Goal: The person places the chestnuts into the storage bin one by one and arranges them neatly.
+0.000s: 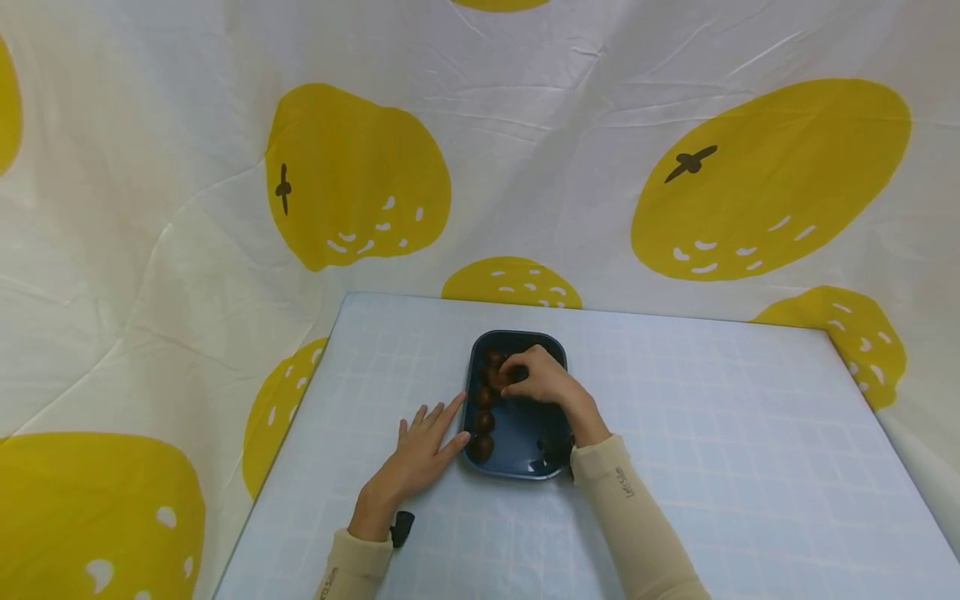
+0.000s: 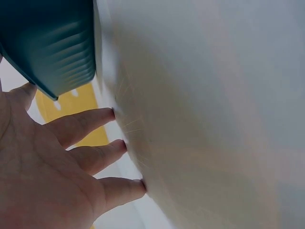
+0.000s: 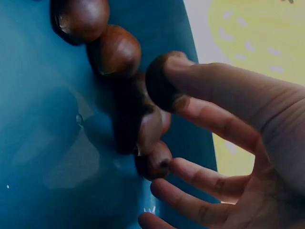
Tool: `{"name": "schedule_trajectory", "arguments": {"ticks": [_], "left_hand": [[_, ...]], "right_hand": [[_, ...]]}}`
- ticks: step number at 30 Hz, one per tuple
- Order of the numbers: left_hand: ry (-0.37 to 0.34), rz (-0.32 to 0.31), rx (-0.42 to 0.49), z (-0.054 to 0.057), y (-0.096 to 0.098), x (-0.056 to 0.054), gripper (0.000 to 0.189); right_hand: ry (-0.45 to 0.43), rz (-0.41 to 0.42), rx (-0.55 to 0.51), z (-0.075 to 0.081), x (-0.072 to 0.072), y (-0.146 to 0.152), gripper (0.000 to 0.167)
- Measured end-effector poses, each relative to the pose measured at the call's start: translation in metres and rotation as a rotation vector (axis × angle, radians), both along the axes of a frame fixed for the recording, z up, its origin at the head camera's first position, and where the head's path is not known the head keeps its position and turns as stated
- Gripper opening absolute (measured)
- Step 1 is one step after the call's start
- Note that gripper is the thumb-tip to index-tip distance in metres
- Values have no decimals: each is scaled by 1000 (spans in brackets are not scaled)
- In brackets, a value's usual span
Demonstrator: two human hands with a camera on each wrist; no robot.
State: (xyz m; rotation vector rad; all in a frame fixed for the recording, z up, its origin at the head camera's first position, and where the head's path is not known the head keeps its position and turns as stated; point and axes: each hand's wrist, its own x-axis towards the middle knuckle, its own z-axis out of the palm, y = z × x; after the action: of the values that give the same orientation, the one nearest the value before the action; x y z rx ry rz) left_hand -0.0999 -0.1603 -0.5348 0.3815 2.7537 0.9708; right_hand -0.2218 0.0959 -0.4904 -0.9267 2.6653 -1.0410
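A dark blue rectangular tray holds several brown chestnuts in a rough row along its left side. Over the tray's far part, my right hand pinches one chestnut between thumb and index finger, with the other fingers extended beside the row. In the right wrist view, other chestnuts lie just below and beside the pinched one. My left hand has its fingers spread, with the thumb and index finger at the tray's left rim. Its other fingertips touch the tabletop.
The tray stands on a pale table with a faint grid pattern. A white curtain printed with large yellow fruit hangs behind and to the left of it. A black strap piece sits at my left wrist.
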Motion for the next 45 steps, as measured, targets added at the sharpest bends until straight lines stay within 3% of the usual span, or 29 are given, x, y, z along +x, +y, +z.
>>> {"name": "schedule_trajectory", "arguments": {"ticks": [9,16,30,37,41,45], "left_hand": [[2,-1,2,2,1,0,65],[8,2,0,2,1,1,65],[1,5,2,2,1,2,65],[9,3,-2,2,2,1,65],[10,2,4,3,2,2,65],[9,2,12,4,1,2,64]], "right_hand": [[-97,-81,106,1,5,-2,31],[-78,-94,153,-1,6,-1,33],[-37,-27,178,-6,6,-1,32],[-37,-47,213,-11,7,-3,35],[-42,-49,211,-4,10,-2,36],[-26,-46,173,17,14,4,40]]}}
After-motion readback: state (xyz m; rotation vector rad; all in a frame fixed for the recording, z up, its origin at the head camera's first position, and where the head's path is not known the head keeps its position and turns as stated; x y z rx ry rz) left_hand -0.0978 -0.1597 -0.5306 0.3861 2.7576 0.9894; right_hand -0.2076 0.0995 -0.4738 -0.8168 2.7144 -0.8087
